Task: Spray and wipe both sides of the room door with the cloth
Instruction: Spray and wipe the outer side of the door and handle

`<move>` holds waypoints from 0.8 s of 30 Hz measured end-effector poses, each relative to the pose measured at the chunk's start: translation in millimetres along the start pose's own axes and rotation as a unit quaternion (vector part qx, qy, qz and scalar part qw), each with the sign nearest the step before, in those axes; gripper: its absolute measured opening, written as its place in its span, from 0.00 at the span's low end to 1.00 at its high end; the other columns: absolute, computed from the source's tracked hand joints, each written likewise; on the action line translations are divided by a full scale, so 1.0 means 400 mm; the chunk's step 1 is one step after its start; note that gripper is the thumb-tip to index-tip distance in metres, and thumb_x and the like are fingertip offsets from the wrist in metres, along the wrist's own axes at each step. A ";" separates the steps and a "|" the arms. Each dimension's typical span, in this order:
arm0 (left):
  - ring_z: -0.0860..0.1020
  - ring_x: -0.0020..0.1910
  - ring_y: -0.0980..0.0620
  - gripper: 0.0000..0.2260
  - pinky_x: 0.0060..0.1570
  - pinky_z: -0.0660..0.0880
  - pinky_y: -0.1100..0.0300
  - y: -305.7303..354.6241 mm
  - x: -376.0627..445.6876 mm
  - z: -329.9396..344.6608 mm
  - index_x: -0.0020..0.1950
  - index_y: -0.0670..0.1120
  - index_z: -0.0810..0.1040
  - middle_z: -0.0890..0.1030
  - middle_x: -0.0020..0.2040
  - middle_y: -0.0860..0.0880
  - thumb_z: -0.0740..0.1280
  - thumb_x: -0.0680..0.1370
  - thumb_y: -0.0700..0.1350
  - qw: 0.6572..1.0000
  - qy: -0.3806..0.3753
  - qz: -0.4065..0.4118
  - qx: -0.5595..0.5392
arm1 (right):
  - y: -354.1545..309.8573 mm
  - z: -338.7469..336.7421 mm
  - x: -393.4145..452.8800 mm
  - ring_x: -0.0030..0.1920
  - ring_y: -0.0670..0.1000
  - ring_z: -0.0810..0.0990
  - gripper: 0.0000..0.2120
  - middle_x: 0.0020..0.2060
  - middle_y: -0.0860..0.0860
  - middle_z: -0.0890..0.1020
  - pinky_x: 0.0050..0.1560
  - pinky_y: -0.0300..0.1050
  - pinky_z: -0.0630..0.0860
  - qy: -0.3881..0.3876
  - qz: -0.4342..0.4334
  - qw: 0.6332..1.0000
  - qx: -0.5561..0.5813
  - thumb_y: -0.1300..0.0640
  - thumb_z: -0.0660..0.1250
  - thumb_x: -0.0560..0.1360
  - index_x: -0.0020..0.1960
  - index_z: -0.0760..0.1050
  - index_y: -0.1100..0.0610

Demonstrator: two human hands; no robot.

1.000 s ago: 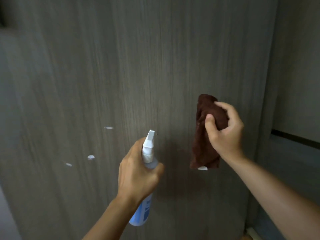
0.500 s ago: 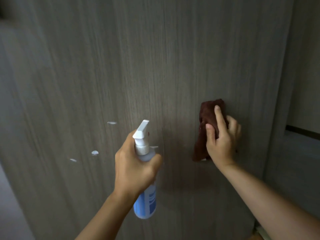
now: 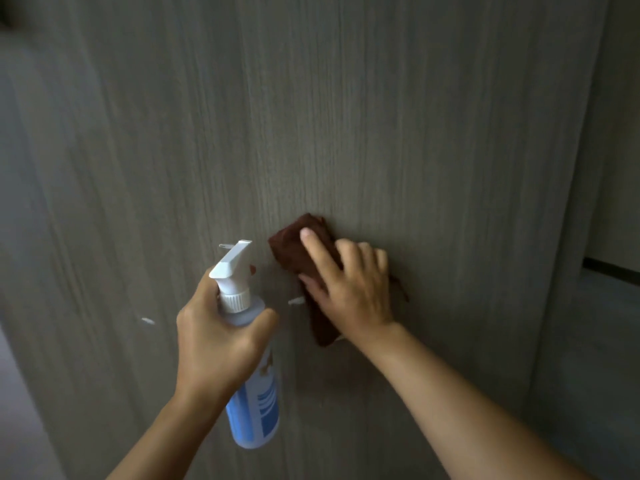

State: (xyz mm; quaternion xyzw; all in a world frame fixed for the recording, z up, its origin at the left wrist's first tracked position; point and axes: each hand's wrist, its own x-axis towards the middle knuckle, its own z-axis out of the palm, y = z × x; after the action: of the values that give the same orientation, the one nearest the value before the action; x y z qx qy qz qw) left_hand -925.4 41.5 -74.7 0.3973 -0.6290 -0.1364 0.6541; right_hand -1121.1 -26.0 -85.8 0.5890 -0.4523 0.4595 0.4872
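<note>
A grey wood-grain door point(image 3: 311, 116) fills the view. My right hand point(image 3: 349, 292) presses a dark brown cloth point(image 3: 294, 244) flat against the door, fingers spread over it. My left hand point(image 3: 221, 341) grips a clear spray bottle point(image 3: 254, 410) with a blue label and a white nozzle point(image 3: 232, 261); the nozzle points up and right, just left of the cloth. Small white foam spots point(image 3: 148, 321) sit on the door left of the bottle, and one foam spot point(image 3: 296, 301) lies beside the cloth.
The door's right edge point(image 3: 568, 237) runs down the right side, with a grey wall and a dark horizontal strip point(image 3: 611, 268) beyond it. A pale surface point(image 3: 17, 410) shows at the lower left.
My right hand has gone from holding the hanging cloth to pressing it flat on the door, and has slid it left toward the bottle. The bottle has stayed about where it was.
</note>
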 end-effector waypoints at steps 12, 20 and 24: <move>0.81 0.38 0.60 0.19 0.38 0.76 0.67 -0.022 0.002 -0.030 0.49 0.56 0.79 0.83 0.41 0.62 0.76 0.67 0.34 1.000 -0.015 -0.014 -0.003 | -0.043 0.006 -0.055 0.48 0.62 0.74 0.31 0.53 0.61 0.75 0.51 0.58 0.69 0.005 0.100 0.994 0.043 0.40 0.68 0.77 0.77 0.70 0.50; 0.82 0.40 0.50 0.19 0.38 0.77 0.61 -0.028 0.018 -0.050 0.53 0.52 0.82 0.84 0.40 0.52 0.76 0.67 0.34 1.000 0.002 -0.015 -0.007 | 0.088 -0.016 0.013 0.46 0.64 0.74 0.30 0.48 0.62 0.74 0.52 0.60 0.72 0.075 0.215 0.973 0.035 0.42 0.65 0.80 0.78 0.70 0.54; 0.83 0.40 0.50 0.18 0.40 0.79 0.57 -0.022 0.016 -0.044 0.54 0.52 0.81 0.84 0.40 0.51 0.75 0.66 0.40 1.000 -0.004 -0.013 -0.024 | -0.058 -0.001 -0.104 0.41 0.63 0.74 0.29 0.43 0.60 0.74 0.45 0.57 0.72 -0.008 0.029 0.997 0.075 0.45 0.61 0.83 0.80 0.65 0.57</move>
State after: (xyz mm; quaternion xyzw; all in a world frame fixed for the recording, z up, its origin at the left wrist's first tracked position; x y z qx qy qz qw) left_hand -905.0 37.7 -74.4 0.3890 -0.6231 -0.1620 0.6589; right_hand -1105.2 -19.3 -130.2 0.6142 -0.4374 0.5011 0.4247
